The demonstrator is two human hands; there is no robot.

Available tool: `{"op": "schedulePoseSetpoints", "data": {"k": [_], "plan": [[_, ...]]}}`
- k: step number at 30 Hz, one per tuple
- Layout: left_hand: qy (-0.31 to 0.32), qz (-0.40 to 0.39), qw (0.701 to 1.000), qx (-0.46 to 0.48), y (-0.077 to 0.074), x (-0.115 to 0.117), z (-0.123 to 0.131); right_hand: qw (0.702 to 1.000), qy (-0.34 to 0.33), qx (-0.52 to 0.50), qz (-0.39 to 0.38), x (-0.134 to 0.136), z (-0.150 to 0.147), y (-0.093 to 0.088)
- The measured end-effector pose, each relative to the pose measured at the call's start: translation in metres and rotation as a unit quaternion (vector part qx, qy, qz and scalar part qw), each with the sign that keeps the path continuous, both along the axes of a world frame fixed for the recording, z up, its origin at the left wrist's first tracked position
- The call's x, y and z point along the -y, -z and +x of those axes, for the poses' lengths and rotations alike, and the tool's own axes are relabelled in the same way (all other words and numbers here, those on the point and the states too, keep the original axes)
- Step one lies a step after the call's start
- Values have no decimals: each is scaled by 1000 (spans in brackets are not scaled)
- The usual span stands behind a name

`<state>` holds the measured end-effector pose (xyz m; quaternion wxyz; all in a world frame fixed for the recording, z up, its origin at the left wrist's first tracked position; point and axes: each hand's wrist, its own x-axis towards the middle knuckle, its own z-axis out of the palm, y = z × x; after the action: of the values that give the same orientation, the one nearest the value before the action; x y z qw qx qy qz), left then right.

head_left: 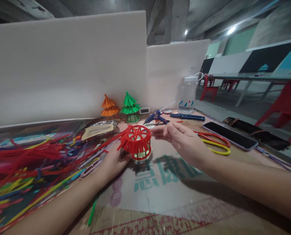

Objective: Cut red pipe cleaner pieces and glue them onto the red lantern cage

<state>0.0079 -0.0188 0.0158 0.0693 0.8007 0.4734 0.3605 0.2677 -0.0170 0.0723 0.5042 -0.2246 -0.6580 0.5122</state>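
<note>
A small red pavilion model [138, 142] of fuzzy pipe cleaners stands over the cardboard. It has a spoked ring on top, a skirt of short red strips, thin dark posts and a red base ring. My left hand [118, 156] grips it from the left, its fingers partly hidden behind the model. To its right is my right hand [178, 135], thumb and fingers pressed together with the tips close to the roof's rim. Whatever may be pinched there is too small or hidden to make out. Behind that hand lies a blue hot glue gun [157, 116].
Orange [109, 106] and green pavilion models [130, 106] stand by the white board. Many coloured pipe cleaners [25, 169] fill the left side. A metal dish [101, 125], pliers [187, 117], red-and-yellow-handled scissors [217, 150], a phone [230, 134] and a water bottle [186, 96] lie around.
</note>
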Motion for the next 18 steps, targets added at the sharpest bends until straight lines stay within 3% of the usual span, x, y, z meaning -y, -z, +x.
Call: {"op": "schedulePoseSetpoints", "data": {"k": [4, 8, 12, 18], "plan": [[-4, 7, 1000, -9, 4, -2, -2, 996, -59, 0, -65, 5, -1, -4], [24, 20, 999, -16, 8, -4, -5, 988, 15, 149, 33, 0, 5, -10], [31, 34, 999, -25, 12, -4, -7, 923, 76, 315, 206, -9, 11, -15], [32, 44, 998, -29, 14, -4, -7, 824, 46, 391, 408, -15, 8, -31]]}}
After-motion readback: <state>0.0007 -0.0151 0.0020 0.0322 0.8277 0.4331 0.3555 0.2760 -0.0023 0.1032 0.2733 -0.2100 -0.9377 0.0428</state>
